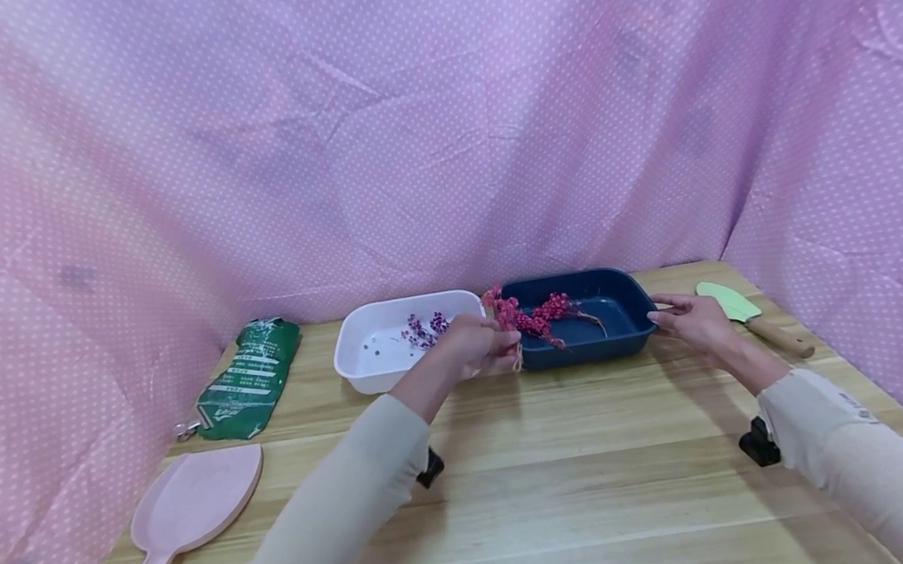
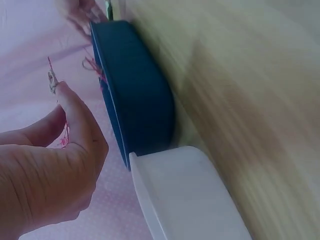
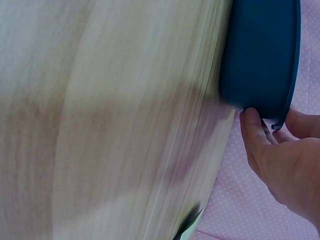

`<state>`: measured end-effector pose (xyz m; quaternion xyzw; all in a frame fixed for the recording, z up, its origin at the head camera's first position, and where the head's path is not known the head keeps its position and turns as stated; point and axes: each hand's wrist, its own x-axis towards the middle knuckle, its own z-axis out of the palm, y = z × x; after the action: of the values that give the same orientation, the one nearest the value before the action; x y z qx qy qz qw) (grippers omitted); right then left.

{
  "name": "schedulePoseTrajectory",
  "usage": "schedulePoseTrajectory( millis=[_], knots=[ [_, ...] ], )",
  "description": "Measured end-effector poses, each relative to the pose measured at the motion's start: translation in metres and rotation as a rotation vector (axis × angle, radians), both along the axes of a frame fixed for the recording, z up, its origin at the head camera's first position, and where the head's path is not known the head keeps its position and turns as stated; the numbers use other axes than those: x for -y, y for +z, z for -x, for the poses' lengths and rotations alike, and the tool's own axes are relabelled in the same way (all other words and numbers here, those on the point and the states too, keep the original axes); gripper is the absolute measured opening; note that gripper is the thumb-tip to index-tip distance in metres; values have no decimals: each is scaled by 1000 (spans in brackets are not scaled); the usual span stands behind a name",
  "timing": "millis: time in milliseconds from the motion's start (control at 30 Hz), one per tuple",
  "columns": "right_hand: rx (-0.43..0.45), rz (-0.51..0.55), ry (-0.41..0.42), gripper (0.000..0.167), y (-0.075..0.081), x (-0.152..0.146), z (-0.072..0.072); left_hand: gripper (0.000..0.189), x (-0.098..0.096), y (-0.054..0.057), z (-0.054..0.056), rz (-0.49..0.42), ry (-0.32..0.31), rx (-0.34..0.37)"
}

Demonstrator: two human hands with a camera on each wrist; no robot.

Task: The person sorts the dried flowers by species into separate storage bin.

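My left hand (image 1: 473, 346) pinches a sprig of small pink dried flowers (image 1: 504, 310) by its stem, with a bit of twine (image 2: 52, 81) hanging at the fingertips. The blossoms overlap the left end of the dark blue basin (image 1: 606, 347) in the head view. Inside that basin lies more of the pink flowers (image 1: 557, 306), with a bent brown stem toward the right. At the basin's right end, my right hand (image 1: 695, 325) grips the rim between thumb and fingers. The white basin (image 1: 362, 370) stands just left of it, holding purple dried flowers (image 1: 420, 335) partly hidden by my left hand.
A green printed pouch (image 1: 250, 383) lies at the left, above a pink scoop-shaped pan (image 1: 197, 497). On the right is a pale green trowel (image 1: 727, 302) with a wooden handle. Pink dotted cloth (image 1: 426, 148) hangs behind the wooden table (image 1: 564, 485).
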<state>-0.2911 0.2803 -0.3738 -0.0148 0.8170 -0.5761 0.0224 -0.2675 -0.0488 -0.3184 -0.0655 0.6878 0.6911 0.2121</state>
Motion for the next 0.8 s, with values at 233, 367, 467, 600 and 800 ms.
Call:
schedulePoseTrajectory(
  millis=[233,367,467,600,800],
  knots=[
    [-8,11,14,52,2,3,-1,7,-23,3,24,-58,112,3],
    [-9,13,19,51,3,6,-1,27,-28,9,31,-151,4,8],
    [-11,7,22,51,4,7,-1,52,-29,15,33,-258,-162,14],
    [-14,0,21,51,4,8,-2,64,-27,20,29,-297,-273,-6],
    [-22,-43,15,51,1,6,-1,51,-6,15,3,320,-342,-410]
  ],
)
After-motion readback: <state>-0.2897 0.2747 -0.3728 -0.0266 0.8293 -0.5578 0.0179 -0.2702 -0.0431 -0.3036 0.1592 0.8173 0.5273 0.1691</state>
